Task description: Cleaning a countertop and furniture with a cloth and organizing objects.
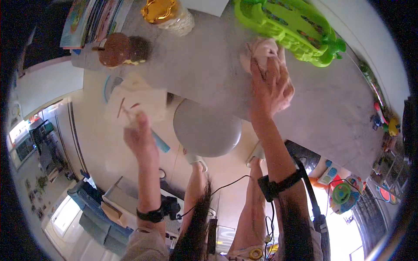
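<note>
My left hand [140, 133], slightly blurred, grips a cream-coloured cloth [147, 101] with reddish marks, held in the air off the near left edge of the grey table [209, 62]. On the tabletop, my right hand [272, 84] presses on a crumpled pale pink cloth [261, 53], close beside the bright green plastic tray [294, 29]. The fingers of my right hand are bent over this cloth. Part of the cloth is hidden under them.
A round grey stool seat [207, 130] sits below the table's near edge. A brown round object [114, 50], a jar with a gold lid [160, 11] and upright books [94, 23] stand at the back left. Cables hang near my legs; toys [343, 194] lie at lower right.
</note>
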The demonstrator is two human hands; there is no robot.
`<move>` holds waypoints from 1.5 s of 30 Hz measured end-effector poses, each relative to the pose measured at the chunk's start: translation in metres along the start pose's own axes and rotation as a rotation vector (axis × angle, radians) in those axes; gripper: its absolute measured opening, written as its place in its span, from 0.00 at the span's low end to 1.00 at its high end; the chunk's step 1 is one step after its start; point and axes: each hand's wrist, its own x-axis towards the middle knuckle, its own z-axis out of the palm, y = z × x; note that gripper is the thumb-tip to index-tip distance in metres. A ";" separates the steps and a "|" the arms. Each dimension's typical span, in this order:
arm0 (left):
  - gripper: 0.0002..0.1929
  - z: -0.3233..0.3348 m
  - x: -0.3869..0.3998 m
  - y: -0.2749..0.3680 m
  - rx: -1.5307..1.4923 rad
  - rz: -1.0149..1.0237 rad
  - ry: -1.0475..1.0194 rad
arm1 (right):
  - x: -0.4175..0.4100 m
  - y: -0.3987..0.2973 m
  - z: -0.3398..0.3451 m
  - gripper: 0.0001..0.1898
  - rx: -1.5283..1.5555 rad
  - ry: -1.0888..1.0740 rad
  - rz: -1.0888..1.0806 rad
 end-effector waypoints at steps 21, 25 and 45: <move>0.24 0.000 0.059 0.011 0.455 0.477 -0.293 | -0.018 -0.045 -0.024 0.15 -0.026 -0.658 -0.295; 0.22 0.054 0.071 0.003 0.304 0.662 -0.545 | -0.018 -0.016 -0.019 0.19 0.229 -0.104 -0.348; 0.17 -0.113 -0.064 -0.136 0.232 -0.115 -0.014 | -0.205 -0.042 0.072 0.22 0.323 -0.283 0.197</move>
